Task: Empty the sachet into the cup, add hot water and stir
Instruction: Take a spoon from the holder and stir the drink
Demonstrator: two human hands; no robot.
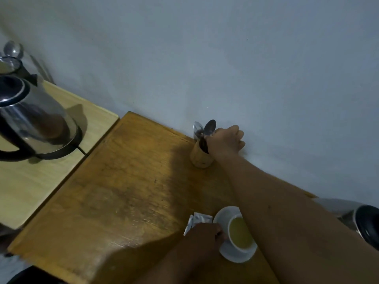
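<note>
— At centre right of the frame: right hand (pixel 224 141) closed around a spoon (pixel 210 127) handle at the wooden holder (pixel 201 155). Second spoon beside it.
— Step?
— Judged: fetching a stirrer; sachet and water seemingly done.
— Cup?
— Lower right: white cup (pixel 240 235) on saucer (pixel 235 256), holding pale yellow-green liquid. Sachet (pixel 196 219) touching saucer's left, under left hand (pixel 205 235); grasp unclear.
— Next?
— Lifting clear, carrying to cup. Kettle (pixel 34 119) upper left.
</note>
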